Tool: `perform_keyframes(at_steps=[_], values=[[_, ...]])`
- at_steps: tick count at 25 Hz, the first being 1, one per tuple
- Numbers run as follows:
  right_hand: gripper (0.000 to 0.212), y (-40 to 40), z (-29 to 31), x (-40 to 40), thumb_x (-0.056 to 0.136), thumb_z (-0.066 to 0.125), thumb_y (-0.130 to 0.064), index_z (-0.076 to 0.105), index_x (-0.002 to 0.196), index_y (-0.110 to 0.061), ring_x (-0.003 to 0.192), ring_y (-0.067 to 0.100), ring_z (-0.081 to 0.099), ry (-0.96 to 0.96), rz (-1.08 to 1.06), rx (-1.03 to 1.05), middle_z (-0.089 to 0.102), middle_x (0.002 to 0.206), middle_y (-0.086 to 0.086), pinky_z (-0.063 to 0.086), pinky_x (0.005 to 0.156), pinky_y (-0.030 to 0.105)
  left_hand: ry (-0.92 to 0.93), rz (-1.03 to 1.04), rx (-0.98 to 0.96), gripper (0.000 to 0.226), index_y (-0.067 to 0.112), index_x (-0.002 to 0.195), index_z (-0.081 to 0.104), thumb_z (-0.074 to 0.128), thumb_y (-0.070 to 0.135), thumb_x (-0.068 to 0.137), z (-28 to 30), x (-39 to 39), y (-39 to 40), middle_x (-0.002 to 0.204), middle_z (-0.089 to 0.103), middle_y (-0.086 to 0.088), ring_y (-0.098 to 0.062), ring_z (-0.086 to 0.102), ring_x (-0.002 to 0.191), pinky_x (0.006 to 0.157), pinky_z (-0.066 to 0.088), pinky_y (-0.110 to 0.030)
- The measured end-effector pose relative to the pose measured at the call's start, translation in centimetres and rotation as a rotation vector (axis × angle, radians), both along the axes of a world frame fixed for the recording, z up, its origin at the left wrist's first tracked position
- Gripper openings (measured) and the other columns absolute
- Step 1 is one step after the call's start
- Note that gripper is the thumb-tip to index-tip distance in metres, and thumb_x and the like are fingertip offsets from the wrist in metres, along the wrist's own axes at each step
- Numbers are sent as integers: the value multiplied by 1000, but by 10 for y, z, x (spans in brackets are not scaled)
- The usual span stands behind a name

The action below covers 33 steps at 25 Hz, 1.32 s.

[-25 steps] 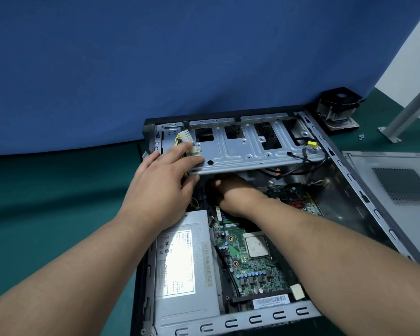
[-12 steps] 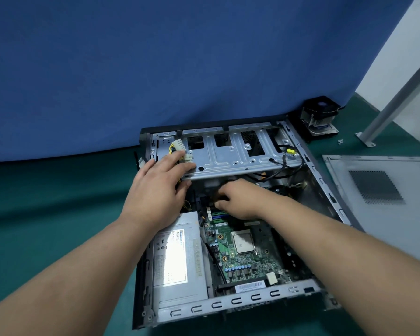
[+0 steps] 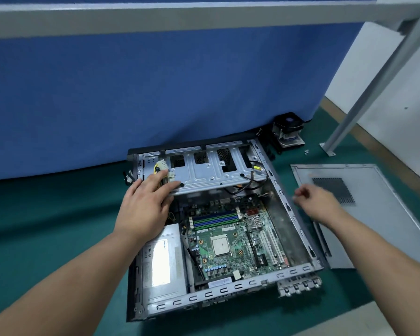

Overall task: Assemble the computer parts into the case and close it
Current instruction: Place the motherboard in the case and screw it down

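An open grey computer case lies flat on the green mat. Inside it sit a green motherboard with a bare CPU and RAM sticks, and a silver power supply at the left. A metal drive cage is tilted up at the far end. My left hand holds the cage's left front edge, next to white power connectors. My right hand hovers blurred over the case's right wall, fingers loosely curled, holding nothing I can see.
The grey side panel with a mesh vent lies flat right of the case. A black CPU cooler with fan stands at the back right by the blue partition. Small screws lie near a grey frame leg.
My right hand has come out from under the drive cage and moved right, past the case wall. The camera has pulled back and up. My left hand stays on the cage.
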State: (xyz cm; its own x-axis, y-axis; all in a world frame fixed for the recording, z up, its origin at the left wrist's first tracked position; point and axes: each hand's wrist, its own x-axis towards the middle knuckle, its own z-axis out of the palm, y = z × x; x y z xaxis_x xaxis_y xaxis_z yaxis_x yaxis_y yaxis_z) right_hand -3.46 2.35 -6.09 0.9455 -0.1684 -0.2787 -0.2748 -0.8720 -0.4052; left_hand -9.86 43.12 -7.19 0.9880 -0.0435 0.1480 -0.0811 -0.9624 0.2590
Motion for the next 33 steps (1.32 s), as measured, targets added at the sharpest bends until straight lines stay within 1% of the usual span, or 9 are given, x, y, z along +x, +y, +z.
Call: perform_keyframes(at_steps=[4, 7, 10, 15, 19, 21, 25, 29, 33], values=[[32, -8, -44, -8, 102, 51, -13, 53, 134, -6, 119, 34, 57, 283, 27, -161, 58, 135, 21, 46, 92, 34, -17, -3, 6, 41, 45, 141, 55, 55, 31, 103, -5, 2, 1, 160, 39, 11, -14, 38, 146, 125, 20, -43], [21, -9, -58, -9, 102, 38, -1, 55, 113, 1, 106, 35, 59, 228, -87, -157, 60, 122, 26, 49, 93, 36, -38, -7, 8, 42, 45, 141, 55, 58, 30, 102, -7, 3, 2, 159, 40, 11, -14, 39, 145, 124, 22, -43], [7, -12, -58, -13, 99, 48, -7, 55, 97, -7, 93, 29, 58, 221, -100, -129, 65, 115, 20, 46, 80, 31, -47, -16, 0, 42, 45, 141, 55, 58, 30, 102, -10, 4, 3, 159, 40, 12, -14, 39, 145, 124, 21, -44], [20, -10, -8, -23, 95, 67, -24, 66, 114, -16, 94, 27, 61, -125, -151, 126, 70, 108, 9, 47, 80, 32, -23, -19, 22, 45, 45, 145, 51, 56, 31, 102, -5, 3, 1, 167, 28, 8, -21, 30, 152, 124, 20, -46], [26, 14, 56, -45, 102, 59, -32, 63, 126, -27, 89, 15, 67, -239, 132, 287, 64, 113, -2, 49, 83, 33, -146, -51, 102, 64, 42, 154, 40, 65, 25, 98, 12, -21, -15, 171, 16, 2, -35, 21, 153, 116, 25, -56], [34, 34, 74, -60, 103, 55, -37, 60, 136, -30, 93, 10, 62, -159, 400, 164, 60, 114, -6, 46, 80, 26, -188, -105, 57, 70, 42, 160, 26, 61, 33, 100, 21, -38, -34, 172, 14, 2, -34, 23, 153, 116, 28, -56], [38, 72, 88, -81, 98, 59, -49, 63, 134, -38, 91, -1, 56, -94, 730, 106, 57, 104, -18, 44, 76, 23, -194, -215, 44, 58, 32, 155, 42, 63, 31, 100, 30, -62, -62, 153, 52, 4, -26, 48, 139, 109, 44, -47], [29, 96, 87, -85, 81, 86, -36, 74, 107, -40, 89, 4, 69, -125, 497, 528, 70, 101, -17, 55, 78, 22, -65, -180, 98, 34, 24, 125, 69, 73, 14, 92, 28, -76, -48, 110, 75, 5, -23, 68, 109, 90, 48, -38], [26, 122, 71, -87, 83, 85, -25, 65, 99, -25, 74, 24, 72, -146, 0, 1090, 76, 90, 2, 61, 69, 31, 12, -147, -40, 24, 24, 123, 69, 63, 19, 100, 23, -79, -48, 117, 74, 2, -23, 66, 113, 94, 46, -39]])
